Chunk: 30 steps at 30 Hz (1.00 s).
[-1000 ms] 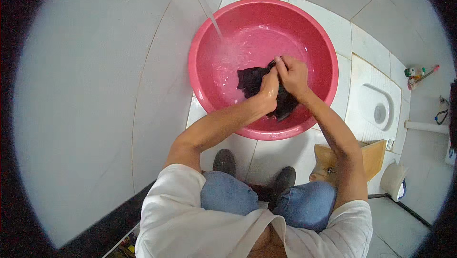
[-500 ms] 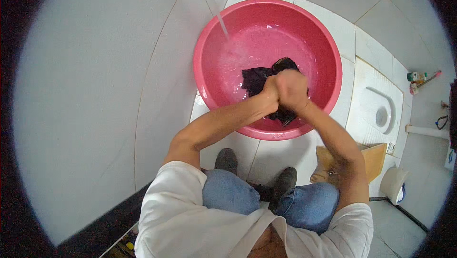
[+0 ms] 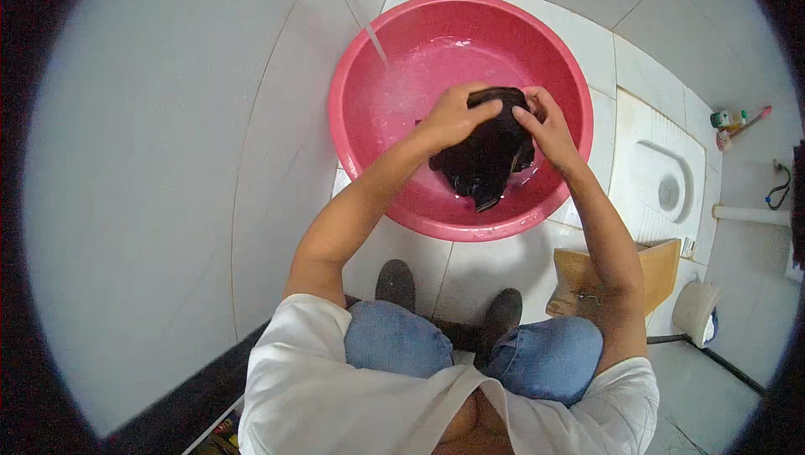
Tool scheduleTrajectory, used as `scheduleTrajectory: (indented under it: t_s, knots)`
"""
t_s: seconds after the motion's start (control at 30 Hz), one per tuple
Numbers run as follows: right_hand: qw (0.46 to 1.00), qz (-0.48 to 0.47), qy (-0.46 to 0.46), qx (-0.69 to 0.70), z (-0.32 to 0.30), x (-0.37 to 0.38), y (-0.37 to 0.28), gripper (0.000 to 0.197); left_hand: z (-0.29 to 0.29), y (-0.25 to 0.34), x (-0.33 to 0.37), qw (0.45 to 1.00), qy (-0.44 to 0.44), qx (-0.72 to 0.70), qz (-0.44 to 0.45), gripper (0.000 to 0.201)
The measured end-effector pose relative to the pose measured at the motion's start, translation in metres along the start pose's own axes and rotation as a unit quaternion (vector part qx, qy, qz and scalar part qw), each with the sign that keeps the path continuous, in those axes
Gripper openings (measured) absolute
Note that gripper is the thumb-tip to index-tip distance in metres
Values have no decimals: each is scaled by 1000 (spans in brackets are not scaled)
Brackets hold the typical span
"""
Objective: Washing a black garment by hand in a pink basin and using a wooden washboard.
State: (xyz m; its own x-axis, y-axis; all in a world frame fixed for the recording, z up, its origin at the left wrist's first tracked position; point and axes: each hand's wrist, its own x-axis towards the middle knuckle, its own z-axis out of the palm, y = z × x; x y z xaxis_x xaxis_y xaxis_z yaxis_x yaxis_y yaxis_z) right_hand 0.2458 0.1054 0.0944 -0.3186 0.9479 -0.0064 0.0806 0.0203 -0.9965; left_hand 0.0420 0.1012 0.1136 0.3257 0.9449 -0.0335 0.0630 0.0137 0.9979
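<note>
A wet black garment (image 3: 486, 149) hangs spread between my two hands, inside the large pink basin (image 3: 460, 235). Its upper edge looks like a band, and the lower part droops in folds toward the basin's bottom; the exact kind of garment cannot be made out. My left hand (image 3: 457, 115) is closed on the left end of the band, thumb on top. At the right end, my right hand (image 3: 547, 126) pinches the cloth between thumb and fingers. Shallow water lies in the basin, and a thin stream of water (image 3: 375, 42) falls into its left side.
A white squat toilet (image 3: 662, 178) is set in the floor to the right. Nearer stand a wooden board piece (image 3: 662, 275) and a pale bin (image 3: 694, 312). Against the right wall are bottles and a brush (image 3: 738, 126), plus a white pipe (image 3: 750, 215). A tiled wall (image 3: 151, 170) borders the left.
My hands were clasped together over the bunched garment. Now they have moved apart and slightly farther from me, and the cloth is opened out between them.
</note>
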Motion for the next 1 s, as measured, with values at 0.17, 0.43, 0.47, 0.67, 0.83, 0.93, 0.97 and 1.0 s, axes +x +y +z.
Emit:
scheduleTrajectory:
  t_s: [0.17,0.43,0.47,0.67,0.83,0.93,0.97,1.0]
  knots:
    - [955,-66,26,-288,9,-19,42,39,-19,16,-3,989,78,123,28,31]
    - [951,-7,-28,308,-67,-13,-17,28,-71,21,-11,977,206,-57,-14,32]
    - [932,-35,-62,355,-85,-11,-31,26,-63,28,-14,974,178,-138,-34,31]
    - [985,-14,-78,-152,-5,-18,-4,56,-37,52,-20,959,105,-252,-70,25]
    - [990,25,-29,-136,32,-31,33,49,-40,40,-23,940,137,-304,-68,20]
    - [991,54,-25,-122,7,-18,33,36,-45,39,-24,920,152,-351,-84,20]
    - [992,87,-23,-85,-6,-15,35,39,-47,37,-23,920,149,-351,-83,20]
    - [991,120,-22,-47,-10,-13,31,42,-50,35,-21,919,144,-356,-94,20]
